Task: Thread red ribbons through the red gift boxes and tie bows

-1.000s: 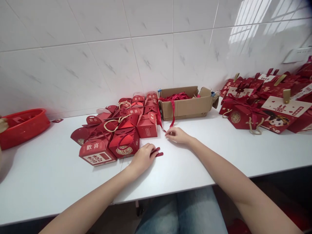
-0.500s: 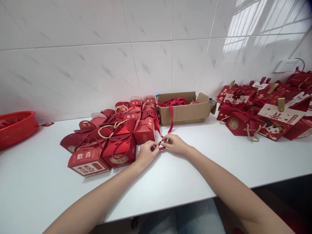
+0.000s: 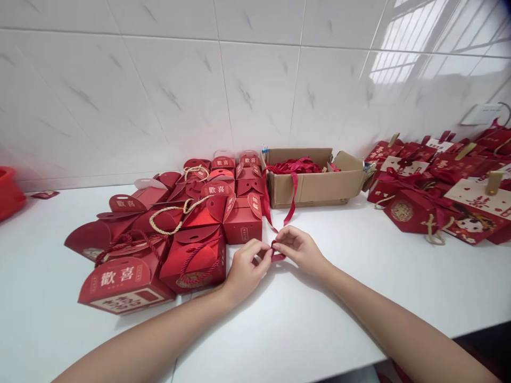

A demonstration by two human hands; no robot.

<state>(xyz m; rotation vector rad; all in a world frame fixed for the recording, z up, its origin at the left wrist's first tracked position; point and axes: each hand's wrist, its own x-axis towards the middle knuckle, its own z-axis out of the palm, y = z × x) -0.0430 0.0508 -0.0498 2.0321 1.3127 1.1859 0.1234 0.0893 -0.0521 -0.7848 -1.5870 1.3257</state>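
A dark red ribbon (image 3: 291,202) hangs over the front of the cardboard box (image 3: 315,189) and runs down to my fingers. My left hand (image 3: 248,266) pinches the ribbon between thumb and forefinger. Right beside it, my right hand (image 3: 300,250) pinches the same ribbon, the fingertips of both hands almost touching. A short loop of ribbon shows just below the fingertips. Whether it is knotted there I cannot make out. To the left of my left hand stands a red gift box (image 3: 194,260) with a twisted cord handle.
Several red gift boxes (image 3: 128,282) stand grouped on the left of the white table (image 3: 319,330). More decorated boxes (image 3: 415,210) crowd the right side. A red plastic basin (image 3: 10,194) is at the far left edge. The tiled wall (image 3: 179,106) rises behind.
The view has come closer and turned slightly, shifting the left boxes leftward and the right boxes rightward. Both hands still pinch the ribbon, fingertips now nearer together.
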